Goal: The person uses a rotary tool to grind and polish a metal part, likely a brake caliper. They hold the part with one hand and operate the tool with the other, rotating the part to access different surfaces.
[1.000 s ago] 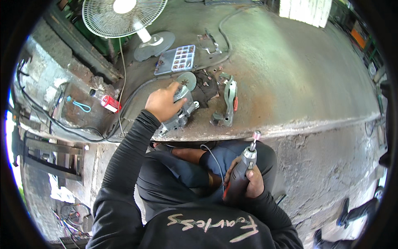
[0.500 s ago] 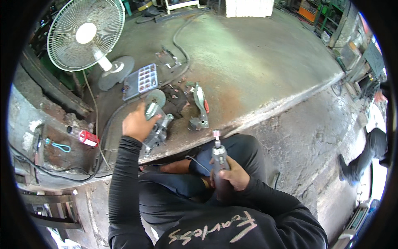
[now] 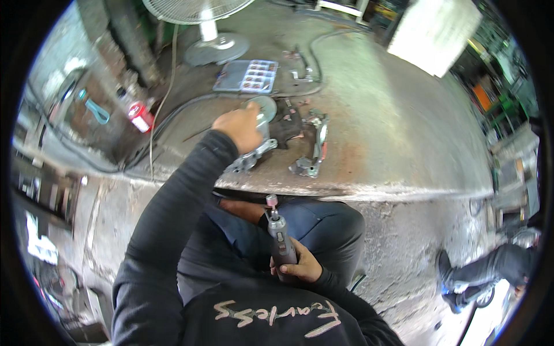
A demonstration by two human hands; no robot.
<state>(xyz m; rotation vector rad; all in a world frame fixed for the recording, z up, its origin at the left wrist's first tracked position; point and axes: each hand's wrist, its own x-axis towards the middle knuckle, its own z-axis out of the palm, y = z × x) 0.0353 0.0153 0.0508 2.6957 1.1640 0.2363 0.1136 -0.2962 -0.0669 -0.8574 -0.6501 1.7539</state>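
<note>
My right hand is wrapped round a grey handheld rotary tool, held upright above my lap. A pinkish grinding stone sits at its tip. My left hand reaches out over a grey metal casting near the platform edge. Its fingertips are blurred and partly hidden beside a round grey-green disc, so its grip is unclear. Right of the disc lies a dark cloth with small scraps on it. Farther right lies a long curved metal part with a red piece on its side.
Behind the disc is a compartment box with small pieces in it. A white fan stands beyond it. Left are a red-labelled bottle and a blue loop strap. A black hose crosses the platform. Another person's leg shows at right.
My view has turned left. My left hand has moved forward from beside the casting toward the disc. The rotary tool stays in my right hand over my lap.
</note>
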